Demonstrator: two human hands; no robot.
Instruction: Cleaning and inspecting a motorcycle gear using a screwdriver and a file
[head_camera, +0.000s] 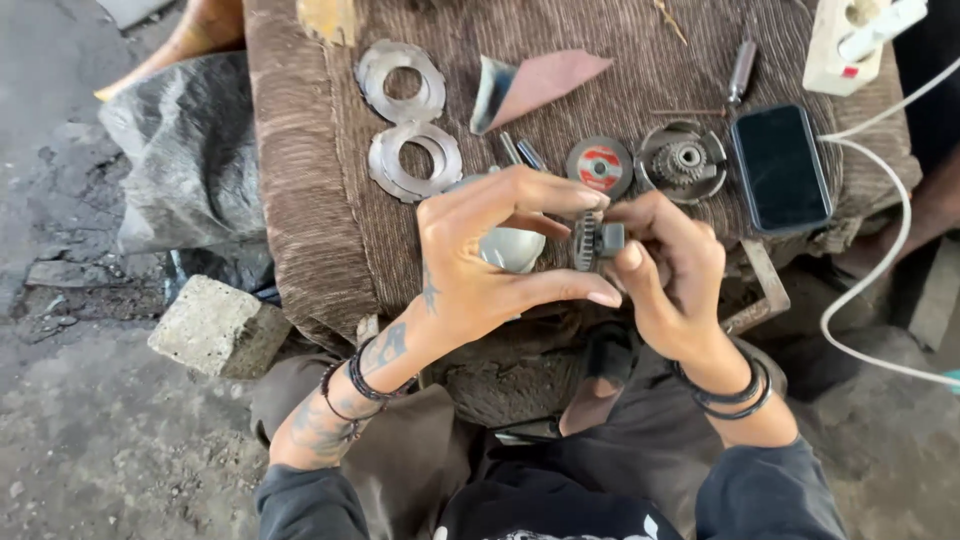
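Both hands meet above the front edge of the worktop (320, 230), which is draped in brown ribbed cloth. The left hand (480, 265) is partly open, its thumb and forefinger pinched on the rim of a small toothed gear (586, 241), the other fingers spread loose. The right hand (672, 280) is curled close, its fingertips on the short dark hub (612, 238) that sticks out of the gear's face (whether it grips or only touches the hub, I cannot tell). The gear stands on edge between the two hands, held clear of the cloth.

Behind the hands on the cloth lie two flat notched rings (405, 120), a red-centred disc (600, 165), a round housing with a gear (683, 160) inside it, and a dark phone (781, 167) just beside that. A white cable (880, 260) runs off to the right.
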